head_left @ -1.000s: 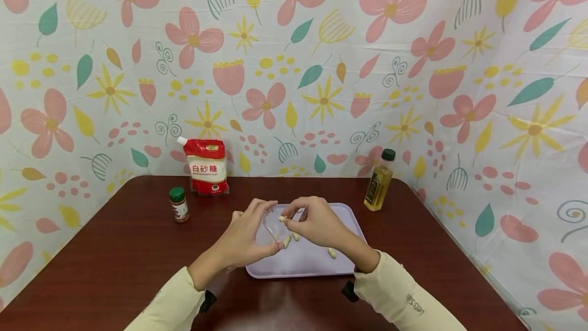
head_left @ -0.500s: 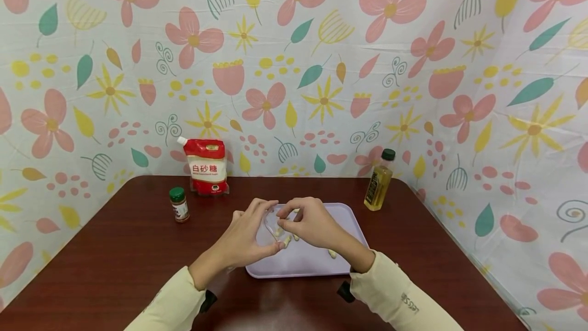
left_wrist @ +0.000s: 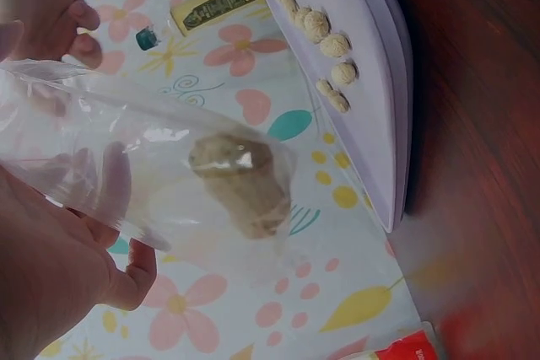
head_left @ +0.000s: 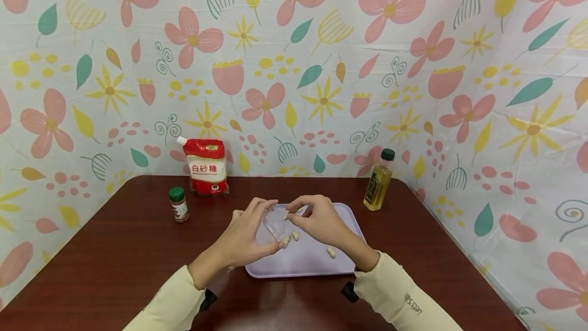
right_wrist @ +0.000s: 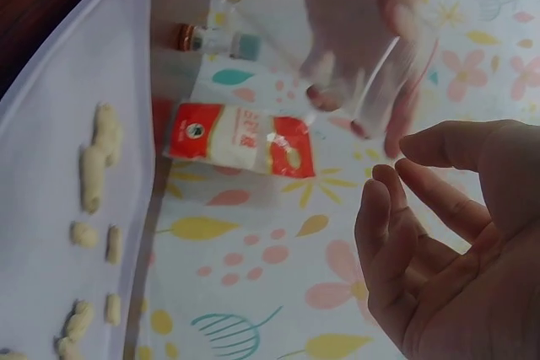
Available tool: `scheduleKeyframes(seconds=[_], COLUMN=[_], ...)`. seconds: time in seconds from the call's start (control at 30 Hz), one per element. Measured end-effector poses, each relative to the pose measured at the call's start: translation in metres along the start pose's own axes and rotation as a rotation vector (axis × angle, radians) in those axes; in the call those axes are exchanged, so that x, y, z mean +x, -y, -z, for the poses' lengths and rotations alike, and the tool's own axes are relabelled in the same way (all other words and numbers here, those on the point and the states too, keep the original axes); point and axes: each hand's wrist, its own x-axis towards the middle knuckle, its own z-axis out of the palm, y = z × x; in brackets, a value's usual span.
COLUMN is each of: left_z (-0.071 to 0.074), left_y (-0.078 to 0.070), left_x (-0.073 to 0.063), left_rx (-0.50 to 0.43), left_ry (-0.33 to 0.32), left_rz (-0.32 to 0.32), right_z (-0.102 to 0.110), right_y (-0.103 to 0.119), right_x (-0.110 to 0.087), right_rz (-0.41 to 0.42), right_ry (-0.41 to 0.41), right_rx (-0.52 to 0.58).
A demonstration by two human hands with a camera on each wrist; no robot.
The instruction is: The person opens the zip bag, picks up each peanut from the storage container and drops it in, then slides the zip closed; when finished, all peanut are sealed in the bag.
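Observation:
My left hand [head_left: 245, 236] holds a clear plastic bag [left_wrist: 160, 137] by its mouth, fingers and thumb spread along the rim. Peanuts [left_wrist: 240, 179] sit in a clump at the bag's bottom corner in the left wrist view. Just right of the bag's mouth is my right hand [head_left: 319, 221], with bent fingers and nothing between them; the right wrist view shows its thumb tip near the index finger. Unshelled peanuts [head_left: 332, 252] lie on a pale lilac tray [head_left: 303, 267] beneath the hands, several more showing in both wrist views.
A red and white sugar pouch [head_left: 207, 167] stands at the back left of the dark wooden table [head_left: 115, 249]. In front of it is a green-capped spice jar [head_left: 179, 204]. An oil bottle [head_left: 379, 180] stands behind the tray's right corner. A flowered curtain [head_left: 294, 65] hangs behind.
My right hand carried a peanut to the bag's mouth and let it go; the peanut dropped into the bag. The hand has since drawn back slightly to the right. My left hand stays still.

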Motion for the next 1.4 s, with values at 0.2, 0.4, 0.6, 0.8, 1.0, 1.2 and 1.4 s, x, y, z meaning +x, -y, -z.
scheduleKeyframes(seconds=[0.2, 0.4, 0.6, 0.8, 1.0, 1.2, 1.4], left_z=[-0.001, -0.002, 0.001, 0.001, 0.000, 0.000, -0.001], left_y=[0.001, 0.001, -0.001, -0.001, 0.001, 0.001, 0.001], left_x=[-0.001, -0.001, 0.000, 0.000, -0.001, -0.002, -0.002], left_rx=[-0.001, -0.001, 0.007, 0.001, 0.007, 0.013, 0.003], left_ry=[-0.017, -0.029, -0.032, -0.022, -0.029, -0.032, -0.040], left_rz=[-0.014, -0.029, -0.033, -0.013, -0.023, -0.031, -0.040], right_z=[-0.003, -0.001, 0.004, 0.010, 0.018, 0.024, 0.031], right_y=[-0.022, -0.042, -0.054, -0.071, -0.082, -0.091, -0.099], right_x=[0.002, -0.001, -0.008, -0.019, -0.030, -0.039, -0.045], right_rz=[-0.039, -0.097, -0.130, -0.137, -0.105, -0.132, -0.163], right_ry=[-0.006, -0.006, 0.024, 0.052, 0.137, 0.214, 0.258], right_rx=[0.004, 0.010, -0.027, -0.093, -0.112, -0.133, -0.183])
